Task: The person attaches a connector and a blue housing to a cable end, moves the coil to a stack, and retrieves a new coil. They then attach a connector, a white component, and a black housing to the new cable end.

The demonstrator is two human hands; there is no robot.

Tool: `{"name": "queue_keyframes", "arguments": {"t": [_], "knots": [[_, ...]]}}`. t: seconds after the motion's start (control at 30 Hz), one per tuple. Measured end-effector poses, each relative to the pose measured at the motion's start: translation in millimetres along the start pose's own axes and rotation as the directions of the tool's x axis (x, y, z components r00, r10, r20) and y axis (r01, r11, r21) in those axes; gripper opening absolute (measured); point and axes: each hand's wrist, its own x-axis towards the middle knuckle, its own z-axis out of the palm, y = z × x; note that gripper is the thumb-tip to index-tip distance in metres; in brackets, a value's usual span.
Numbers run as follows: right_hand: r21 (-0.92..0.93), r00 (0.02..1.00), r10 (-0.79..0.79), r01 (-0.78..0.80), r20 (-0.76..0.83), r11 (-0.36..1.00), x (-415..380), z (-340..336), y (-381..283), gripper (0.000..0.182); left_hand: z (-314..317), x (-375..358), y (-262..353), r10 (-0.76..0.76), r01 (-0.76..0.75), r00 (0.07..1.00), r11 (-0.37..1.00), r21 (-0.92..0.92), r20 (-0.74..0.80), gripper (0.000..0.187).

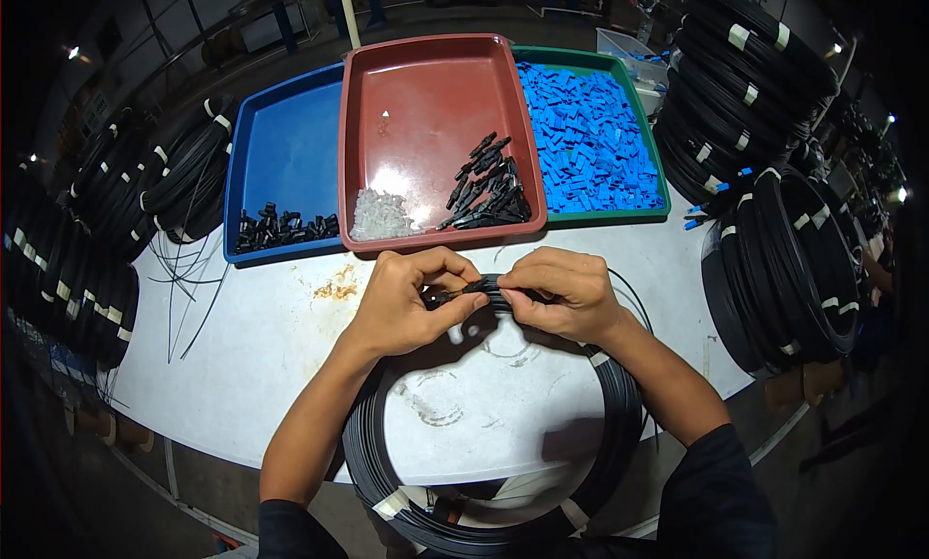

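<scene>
My left hand (402, 302) pinches a small black connector piece (474, 286) between thumb and fingers. Facing it, my right hand (571, 293) is closed in a pinch at the connector's right end, with the thin black cable under its fingertips. The fingers partly hide where the two pieces meet. Below both hands lies a large coil of black cable (624, 404), tied with white tape (392, 503), its lower part reaching past the table's near edge. A loose loop of the cable curves out to the right of my right wrist.
A blue tray (285, 143) holds black parts (285, 230). The red tray (426, 94) contains clear pieces (380, 215) and black connectors (491, 191). Blue clips (585, 138) fill the green tray (668, 206). Cable coils stand stacked left (73, 307) and right (789, 269) on the white table (223, 385).
</scene>
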Motion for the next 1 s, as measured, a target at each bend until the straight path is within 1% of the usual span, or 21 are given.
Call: {"name": "queue_keyframes", "arguments": {"t": [0.2, 0.47, 0.67, 0.77, 0.83, 0.87, 0.93, 1.0], "knots": [[0.001, 1.0, -0.008, 0.008, -0.005, 1.0, 0.1, 0.1, -0.1, 0.016, -1.2, 0.3, -0.7, -0.01, 0.01, 1.0, 1.0, -0.011, 0.018, 0.018], [0.019, 1.0, -0.018, 0.017, 0.001, 1.0, -0.8, 1.0, 0.7, 0.015, -0.2, 1.5, -0.1, 0.037, -0.037, 0.999, 0.999, 0.031, 0.02, 0.017], [0.024, 1.0, -0.01, 0.01, 0.006, 1.0, 0.6, 0.4, -0.6, 0.014, -0.5, 0.6, -3.0, 0.02, -0.02, 0.999, 1.0, 0.004, 0.035, 0.018], [0.012, 1.0, -0.024, 0.024, 0.002, 1.0, 0.3, -0.1, -0.6, 0.014, 0.6, -0.3, -4.8, -0.004, 0.004, 1.0, 1.0, -0.016, 0.027, 0.019], [-0.064, 0.997, -0.083, 0.083, -0.001, 0.994, 1.3, -1.5, -1.9, 0.013, 2.5, -0.5, -4.8, -0.007, 0.008, 1.0, 0.999, -0.034, 0.028, 0.019], [-0.064, 0.997, -0.083, 0.083, -0.002, 0.995, 1.0, -1.6, -1.7, 0.013, 3.1, -0.5, -4.7, -0.012, 0.013, 1.0, 0.999, -0.053, 0.029, 0.02], [-0.114, 0.993, -0.12, 0.118, -0.014, 0.986, 0.2, -1.9, -1.3, 0.013, 2.0, 0.1, -1.6, -0.01, 0.011, 0.999, 1.0, -0.028, 0.038, 0.019], [-0.11, 0.993, -0.12, 0.117, -0.021, 0.987, 0.6, -2.0, -0.3, 0.012, 3.0, 0.8, -2.3, -0.01, 0.01, 0.999, 1.0, -0.005, 0.049, 0.019]]}}
